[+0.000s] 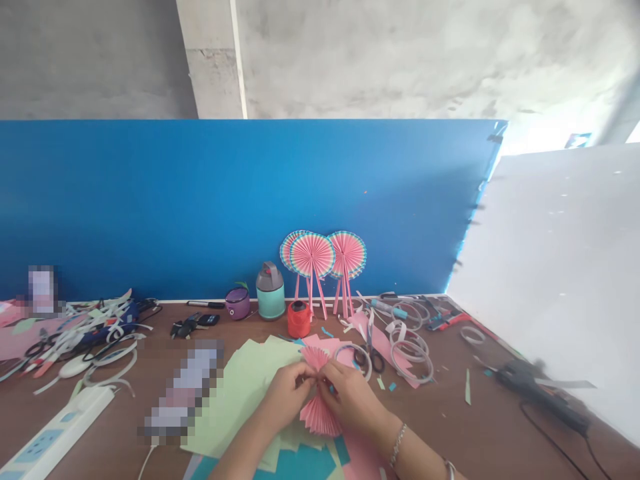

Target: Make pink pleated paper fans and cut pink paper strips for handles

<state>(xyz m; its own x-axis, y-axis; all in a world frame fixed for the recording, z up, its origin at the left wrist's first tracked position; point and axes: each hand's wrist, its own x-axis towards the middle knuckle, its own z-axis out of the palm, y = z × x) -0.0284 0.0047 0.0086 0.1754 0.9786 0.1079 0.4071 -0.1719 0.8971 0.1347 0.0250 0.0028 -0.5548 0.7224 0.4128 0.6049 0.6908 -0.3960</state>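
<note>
Both of my hands pinch the middle of a pink pleated paper fan over the desk. My left hand grips it from the left with fingers closed. From the right, my right hand, with a bracelet at the wrist, pinches the same fold. The fan's pleats spread out above and below my fingers. Under it lie light green paper sheets, with pink and blue sheets beneath them.
Finished round paper fans lean on the blue partition. An orange thread spool, a teal jar, scissors, tape rings, a glue gun and a power strip lie around the brown desk.
</note>
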